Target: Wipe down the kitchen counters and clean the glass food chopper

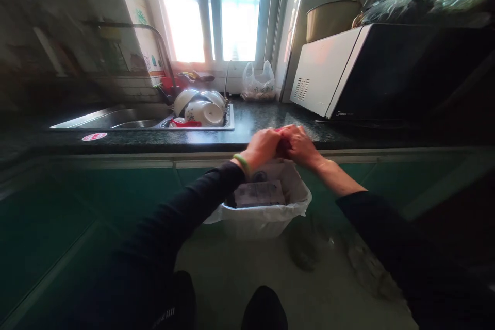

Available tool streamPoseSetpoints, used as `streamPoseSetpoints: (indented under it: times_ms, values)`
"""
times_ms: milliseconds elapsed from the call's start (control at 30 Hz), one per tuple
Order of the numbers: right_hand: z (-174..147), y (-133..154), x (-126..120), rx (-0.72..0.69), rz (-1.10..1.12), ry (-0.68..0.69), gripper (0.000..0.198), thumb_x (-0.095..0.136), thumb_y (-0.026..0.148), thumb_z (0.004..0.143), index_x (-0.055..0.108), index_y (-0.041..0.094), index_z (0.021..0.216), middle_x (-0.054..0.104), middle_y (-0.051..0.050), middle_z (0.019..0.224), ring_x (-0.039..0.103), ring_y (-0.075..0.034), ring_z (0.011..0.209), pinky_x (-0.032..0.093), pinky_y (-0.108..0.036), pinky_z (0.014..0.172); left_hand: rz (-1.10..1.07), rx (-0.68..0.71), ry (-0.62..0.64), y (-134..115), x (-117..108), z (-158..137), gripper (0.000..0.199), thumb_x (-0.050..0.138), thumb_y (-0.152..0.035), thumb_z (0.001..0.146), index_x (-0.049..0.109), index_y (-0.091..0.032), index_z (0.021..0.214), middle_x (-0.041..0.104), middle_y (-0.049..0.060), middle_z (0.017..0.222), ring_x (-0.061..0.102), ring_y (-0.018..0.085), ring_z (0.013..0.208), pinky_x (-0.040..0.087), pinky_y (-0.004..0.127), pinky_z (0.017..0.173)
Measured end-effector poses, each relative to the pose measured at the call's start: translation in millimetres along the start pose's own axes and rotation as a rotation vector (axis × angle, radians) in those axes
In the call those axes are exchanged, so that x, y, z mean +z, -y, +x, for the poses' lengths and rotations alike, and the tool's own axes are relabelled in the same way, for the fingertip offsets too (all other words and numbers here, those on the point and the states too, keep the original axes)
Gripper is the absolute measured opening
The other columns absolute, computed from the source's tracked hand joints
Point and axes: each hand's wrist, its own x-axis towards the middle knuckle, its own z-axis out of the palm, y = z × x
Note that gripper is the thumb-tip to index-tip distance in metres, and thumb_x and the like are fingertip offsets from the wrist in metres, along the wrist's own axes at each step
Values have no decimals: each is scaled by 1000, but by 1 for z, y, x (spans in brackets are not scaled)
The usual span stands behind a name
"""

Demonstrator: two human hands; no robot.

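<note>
My left hand (263, 145), with a green bangle at the wrist, is closed and meets my right hand (300, 147) just past the counter's front edge. My right hand is closed too. Between them shows a small dark red thing (285, 145), mostly hidden by the fingers, so its kind cannot be told. Right below both hands stands a white bin (255, 226) lined with a plastic bag. Inside it lies a pale flat packet or box (260, 193) among darker scraps.
Behind is a dark stone counter (247, 118) with a steel sink (131, 116) at left and washed bowls (204, 112) beside it. A white plastic bag (258, 82) sits by the window. At right stands a microwave (328, 72). Blurred items lie on the floor, right of the bin.
</note>
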Motion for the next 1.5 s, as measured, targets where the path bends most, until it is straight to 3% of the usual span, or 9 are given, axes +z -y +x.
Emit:
streamPoseSetpoints:
  times_ms: [200, 300, 433, 700, 833, 967, 1267, 1367, 1500]
  values:
    - [48, 104, 38, -64, 59, 51, 27, 58, 21, 93, 65, 20, 120, 63, -14, 127, 51, -34, 113, 46, -48, 100, 184, -193, -69, 71, -24, -78, 22, 56, -21, 97, 74, -16, 108, 73, 14, 102, 72, 25, 94, 54, 32, 82]
    - [52, 124, 42, -42, 54, 49, 29, 54, 21, 98, 63, 22, 126, 61, -13, 135, 49, -33, 118, 46, -47, 101, 252, -234, -118, 81, -23, -91, 24, 51, -19, 98, 73, -16, 107, 73, 14, 104, 71, 25, 95, 53, 31, 81]
    - [35, 101, 31, -41, 30, 22, 32, 50, 22, 102, 62, 25, 131, 60, -11, 139, 49, -32, 119, 45, -47, 103, 242, -206, -135, 58, -10, -75, 26, 51, -18, 99, 72, -14, 115, 74, 16, 113, 72, 26, 101, 54, 32, 84]
    - [-18, -2, 1, -48, 6, -55, 38, 58, 30, 95, 61, 27, 133, 61, -12, 136, 52, -34, 119, 42, -53, 105, 154, -60, -60, -22, 14, -3, 28, 54, -12, 98, 70, -10, 121, 74, 17, 117, 73, 23, 107, 56, 28, 88]
    - [-31, -31, -7, -19, -19, -71, 38, 57, 33, 91, 62, 27, 128, 63, -12, 132, 55, -35, 116, 42, -56, 103, 87, 34, -34, -38, 17, 16, 26, 57, -7, 95, 70, -6, 117, 74, 18, 111, 74, 24, 105, 56, 30, 87]
    - [-19, -14, -4, 11, -36, -55, 34, 54, 28, 90, 64, 23, 122, 64, -14, 126, 55, -35, 117, 42, -55, 103, 64, 46, -12, -21, 4, 5, 26, 58, -6, 94, 70, -5, 117, 73, 19, 111, 74, 24, 104, 56, 29, 86]
    - [63, 95, 44, -15, 41, 25, 29, 52, 18, 92, 66, 21, 118, 63, -13, 125, 52, -32, 109, 45, -48, 99, 180, -195, -35, 74, -37, -59, 25, 59, -29, 98, 75, -12, 106, 73, 15, 102, 70, 26, 93, 54, 33, 81]
    - [59, 93, 43, 29, 15, 7, 29, 55, 18, 92, 66, 21, 119, 62, -13, 127, 51, -32, 110, 46, -46, 97, 189, -229, -50, 70, -32, -54, 25, 52, -22, 100, 75, -13, 102, 73, 13, 100, 69, 24, 89, 53, 32, 80]
    - [27, 50, 25, 98, -54, -12, 27, 48, 22, 99, 65, 21, 119, 62, -13, 126, 51, -31, 110, 44, -45, 100, 123, -148, -34, 30, -16, -22, 22, 57, -16, 95, 76, -13, 106, 74, 13, 102, 71, 23, 93, 54, 30, 82]
